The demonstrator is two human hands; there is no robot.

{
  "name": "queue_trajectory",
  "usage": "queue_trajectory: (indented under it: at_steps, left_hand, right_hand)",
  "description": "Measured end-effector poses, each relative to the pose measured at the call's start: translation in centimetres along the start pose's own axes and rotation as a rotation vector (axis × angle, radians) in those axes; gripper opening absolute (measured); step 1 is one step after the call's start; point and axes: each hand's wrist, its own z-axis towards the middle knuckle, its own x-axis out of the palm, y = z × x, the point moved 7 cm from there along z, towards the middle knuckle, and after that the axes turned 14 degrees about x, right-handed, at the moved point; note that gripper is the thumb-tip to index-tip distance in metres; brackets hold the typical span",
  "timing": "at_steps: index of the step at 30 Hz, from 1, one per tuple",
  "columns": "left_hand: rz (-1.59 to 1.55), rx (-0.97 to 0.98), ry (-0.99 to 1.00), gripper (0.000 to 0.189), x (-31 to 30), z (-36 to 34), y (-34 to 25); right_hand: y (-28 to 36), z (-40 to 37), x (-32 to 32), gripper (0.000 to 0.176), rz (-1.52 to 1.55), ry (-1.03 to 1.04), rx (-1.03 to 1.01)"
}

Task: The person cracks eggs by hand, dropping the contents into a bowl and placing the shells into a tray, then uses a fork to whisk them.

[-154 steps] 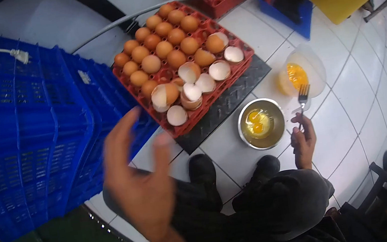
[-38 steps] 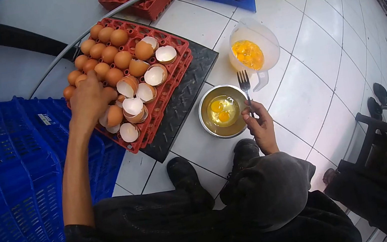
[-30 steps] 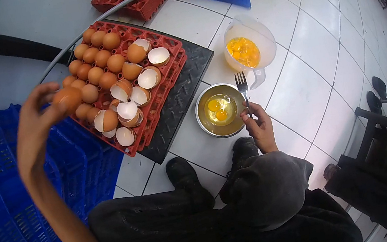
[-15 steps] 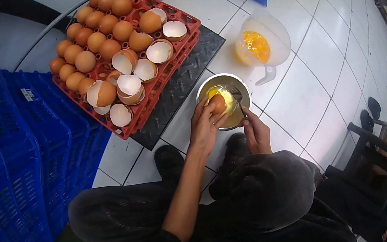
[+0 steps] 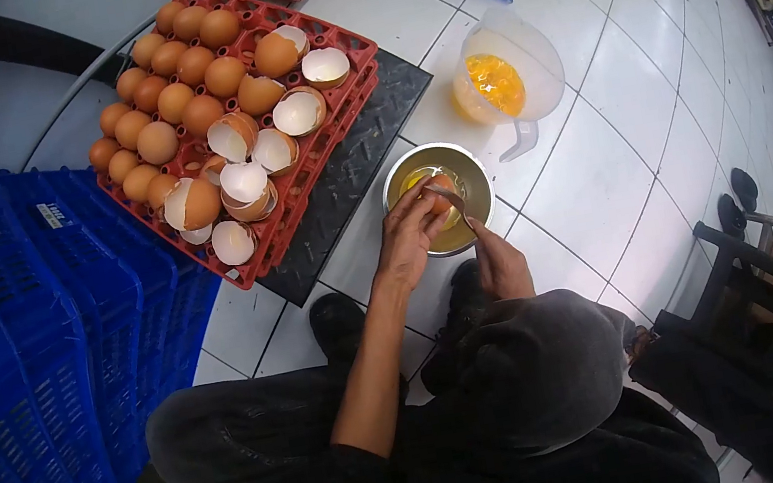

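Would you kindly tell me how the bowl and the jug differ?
The bowl is shiny metal, while the jug is translucent and whitish. The jug has a handle; none shows on the bowl. The left hand is partly over the bowl but apart from the jug. Both stand on the tiled floor and contain raw egg.
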Motion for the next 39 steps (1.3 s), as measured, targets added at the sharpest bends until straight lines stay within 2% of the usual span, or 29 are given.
queue_trajectory:
  at_steps: [2, 3, 6, 7, 10, 13, 15, 19, 22, 25, 28, 31, 35, 39]
  left_hand:
    - [0.051, -0.012, -0.03, 0.039, -0.6, 0.1, 0.2]
    - [0.051, 0.004, -0.027, 0.039, -0.9, 0.3, 0.2]
    - [0.071, 0.003, -0.027, 0.039, -1.2, 0.1, 0.8]
    - [0.091, -0.007, -0.029, 0.04, -1.0, 0.0, 0.8]
    - [0.141, -0.021, 0.006, 0.041, -0.8, -0.2, 0.7]
    - [0.171, -0.004, 0.046, 0.042, -0.7, -0.5, 0.1]
    - [0.198, 0.021, 0.074, 0.042, -0.4, -0.5, -0.2]
    - [0.327, 0.082, 0.177, 0.045, 0.4, -0.6, -1.0]
    - [0.454, 0.09, 0.235, 0.047, 0.9, -0.8, -1.7]
    - [0.533, 0.041, 0.268, 0.052, 1.2, -1.0, -2.5]
    - [0.587, 0.069, 0.296, 0.056, 1.1, -0.7, -2.5]
    - [0.614, 0.079, 0.301, 0.056, 0.8, -0.7, -2.4]
    - [0.745, 0.069, 0.326, 0.048, 1.8, -1.0, -3.0]
    - [0.874, 0.144, 0.343, 0.048, 1.5, -0.6, -3.1]
  right_hand:
    - [-0.5, 0.1, 0.4, 0.042, -0.011, 0.014, 0.014]
    - [0.4, 0.1, -0.3, 0.038, 0.03, -0.037, -0.032]
    - [1.1, 0.4, -1.5, 0.035, 0.152, -0.047, 0.018]
    - [0.6, 0.7, -1.5, 0.032, 0.158, 0.005, 0.12]
    - [0.7, 2.4, -1.4, 0.032, 0.193, 0.031, 0.054]
    - [1.2, 4.0, -1.6, 0.034, 0.265, 0.031, 0.047]
    - [1.6, 4.5, -1.6, 0.037, 0.318, 0.064, 0.111]
    - [1.9, 6.4, -0.9, 0.046, 0.352, 0.238, 0.057]
    - [2.7, 7.4, -0.4, 0.051, 0.249, 0.412, 0.041]
    - [3.9, 7.6, -0.8, 0.05, 0.139, 0.555, 0.124]
    - [4.5, 7.5, -0.9, 0.048, 0.139, 0.496, -0.003]
    - [4.4, 7.6, -0.6, 0.047, 0.081, 0.515, -0.046]
    - [4.5, 7.5, -0.4, 0.046, 0.1, 0.574, 0.014]
    - [4.4, 7.5, -0.3, 0.046, 0.052, 0.59, 0.044]
